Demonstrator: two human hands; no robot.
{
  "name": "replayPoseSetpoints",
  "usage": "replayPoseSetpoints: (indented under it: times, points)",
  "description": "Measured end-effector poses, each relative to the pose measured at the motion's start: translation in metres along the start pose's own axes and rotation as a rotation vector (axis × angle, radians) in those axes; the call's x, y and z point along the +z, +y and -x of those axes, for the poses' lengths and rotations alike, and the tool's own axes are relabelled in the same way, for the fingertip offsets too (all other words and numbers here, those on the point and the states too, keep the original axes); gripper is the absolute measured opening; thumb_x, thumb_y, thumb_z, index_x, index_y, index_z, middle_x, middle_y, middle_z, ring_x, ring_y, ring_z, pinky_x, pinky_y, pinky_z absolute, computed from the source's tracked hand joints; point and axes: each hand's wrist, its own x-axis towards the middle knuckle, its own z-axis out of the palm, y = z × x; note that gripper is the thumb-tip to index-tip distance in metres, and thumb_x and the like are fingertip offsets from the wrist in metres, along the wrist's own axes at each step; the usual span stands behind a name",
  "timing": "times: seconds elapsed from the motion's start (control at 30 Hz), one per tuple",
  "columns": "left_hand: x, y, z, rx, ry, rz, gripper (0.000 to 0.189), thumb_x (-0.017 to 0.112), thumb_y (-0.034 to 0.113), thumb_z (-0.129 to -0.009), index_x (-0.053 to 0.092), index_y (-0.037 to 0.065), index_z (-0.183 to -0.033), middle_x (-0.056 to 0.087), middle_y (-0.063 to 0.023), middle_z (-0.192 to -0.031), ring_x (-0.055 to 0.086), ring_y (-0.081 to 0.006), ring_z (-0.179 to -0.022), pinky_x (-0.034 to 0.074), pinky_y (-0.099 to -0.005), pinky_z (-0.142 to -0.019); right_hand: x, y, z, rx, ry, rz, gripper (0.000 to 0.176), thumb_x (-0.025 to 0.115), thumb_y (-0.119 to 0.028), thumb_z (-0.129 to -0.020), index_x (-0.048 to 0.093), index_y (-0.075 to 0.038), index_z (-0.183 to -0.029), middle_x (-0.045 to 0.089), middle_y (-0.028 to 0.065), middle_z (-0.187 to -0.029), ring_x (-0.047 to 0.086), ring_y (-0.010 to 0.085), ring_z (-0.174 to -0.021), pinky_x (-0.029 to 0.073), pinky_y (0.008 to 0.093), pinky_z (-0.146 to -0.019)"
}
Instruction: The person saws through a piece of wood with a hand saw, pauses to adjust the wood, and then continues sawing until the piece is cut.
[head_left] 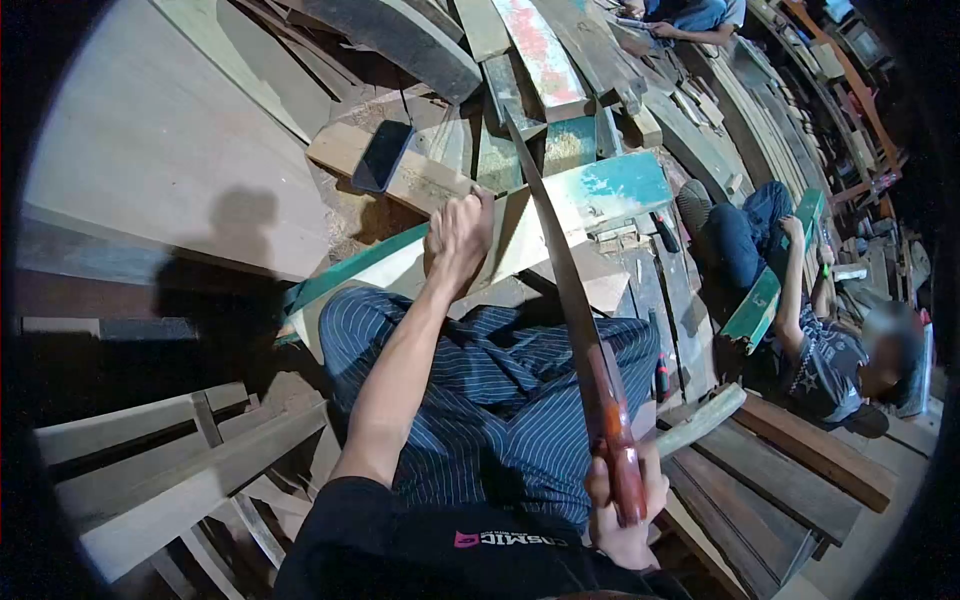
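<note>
My right hand is wrapped round the red-brown wooden handle of a long narrow-bladed tool. Its metal blade runs forward and away from me, across a long board with green and turquoise paint and bare pale wood. Over that board, left of the blade, my left hand is closed with its knuckles up; what its curled fingers hold, if anything, I cannot tell. The board lies at an angle just beyond my striped trousers.
A phone lies on a wooden block ahead-left. Planks, one red-and-white painted, crowd the far side. At right another person sits holding a green piece of wood. A second person is at the top.
</note>
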Motion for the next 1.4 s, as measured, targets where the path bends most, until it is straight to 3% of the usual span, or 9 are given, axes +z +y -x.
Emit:
replayPoseSetpoints:
  times: [0.23,0.37,0.4,0.57,0.73,0.83,1.03,1.17,1.4]
  points:
    - [-0.008,0.007,0.007,0.005,-0.094,-0.054,0.048,0.035,0.023,-0.098,0.066,-0.005,-0.074,0.062,-0.0258,-0.066,0.062,-0.0424,-0.061,0.050,-0.0487,-0.063,0.057,0.023,-0.071,-0.083,-0.034,-0.239,0.021,0.065,-0.003,-0.086,0.052,-0.003,-0.102,0.060,0.0133,-0.070,0.062,0.0273,-0.055,0.045,0.0348,-0.052]
    - [0.016,-0.019,0.011,0.253,-0.035,-0.329,0.043,0.047,0.017,-0.091,0.041,0.003,-0.131,0.057,-0.0173,-0.075,0.056,-0.0408,-0.070,0.044,-0.0488,-0.061,0.090,0.011,-0.131,-0.134,0.094,-0.278,0.018,0.063,-0.005,-0.088,0.051,-0.001,-0.100,0.056,0.0178,-0.065,0.059,0.0301,-0.051,0.043,0.0332,-0.049]
    - [0.010,-0.028,0.025,0.555,0.375,-0.310,0.034,0.048,0.015,-0.090,0.051,-0.001,-0.119,0.058,-0.0155,-0.076,0.057,-0.0380,-0.071,0.045,-0.0459,-0.060,0.083,0.007,-0.128,-0.121,0.095,-0.262,0.018,0.063,-0.006,-0.088,0.051,-0.001,-0.100,0.056,0.0179,-0.064,0.059,0.0296,-0.049,0.043,0.0329,-0.048]
    - [0.014,-0.014,-0.001,0.088,-0.066,-0.252,0.024,0.046,0.016,-0.092,0.063,-0.001,-0.095,0.063,-0.0180,-0.077,0.062,-0.0356,-0.075,0.048,-0.0484,-0.064,0.010,-0.015,-0.048,-0.151,0.012,-0.012,0.024,0.072,-0.007,-0.083,0.054,-0.001,-0.098,0.059,0.0130,-0.064,0.064,0.0231,-0.052,0.048,0.0291,-0.050]
    - [0.008,-0.013,0.004,0.122,-0.002,-0.119,0.025,0.043,0.014,-0.095,0.061,-0.002,-0.101,0.061,-0.0208,-0.068,0.060,-0.0402,-0.061,0.047,-0.0517,-0.061,-0.015,-0.004,-0.014,0.286,0.029,-0.224,0.019,0.070,-0.013,-0.086,0.056,-0.002,-0.093,0.060,0.0099,-0.065,0.061,0.0172,-0.054,0.047,0.0298,-0.054]
    - [0.001,-0.009,0.013,0.229,0.075,-0.179,0.024,0.044,0.010,-0.094,0.060,-0.002,-0.107,0.060,-0.0207,-0.067,0.059,-0.0401,-0.059,0.047,-0.0508,-0.059,0.025,-0.009,-0.073,0.024,0.026,-0.239,0.014,0.065,-0.007,-0.088,0.054,-0.001,-0.095,0.057,0.0152,-0.067,0.058,0.0207,-0.054,0.044,0.0307,-0.053]
    - [0.029,-0.044,0.036,0.530,0.326,-0.721,0.055,0.050,0.009,-0.087,0.041,-0.001,-0.140,0.058,-0.0156,-0.108,0.059,-0.0292,-0.109,0.049,-0.0432,-0.088,0.099,-0.003,-0.136,-0.212,0.146,-0.176,0.024,0.066,-0.004,-0.085,0.052,0.003,-0.104,0.059,0.0245,-0.073,0.062,0.0388,-0.062,0.048,0.0382,-0.056]
    - [0.018,-0.024,0.012,0.436,0.363,-0.526,0.017,0.050,0.012,-0.093,0.060,0.002,-0.102,0.052,-0.0071,-0.058,0.056,-0.0261,-0.058,0.046,-0.0392,-0.054,0.050,-0.008,-0.106,-0.015,0.075,-0.225,0.024,0.070,-0.012,-0.085,0.055,0.000,-0.100,0.060,0.0197,-0.067,0.062,0.0338,-0.054,0.047,0.0343,-0.053]
    - [0.014,-0.014,0.008,0.056,0.091,-0.169,0.045,0.040,0.027,-0.098,0.067,-0.003,-0.078,0.062,-0.0241,-0.070,0.063,-0.0405,-0.069,0.051,-0.0486,-0.066,-0.019,-0.014,-0.028,0.096,-0.133,-0.335,0.020,0.066,-0.018,-0.090,0.056,-0.004,-0.101,0.061,0.0138,-0.075,0.053,0.0174,-0.063,0.047,0.0308,-0.060]
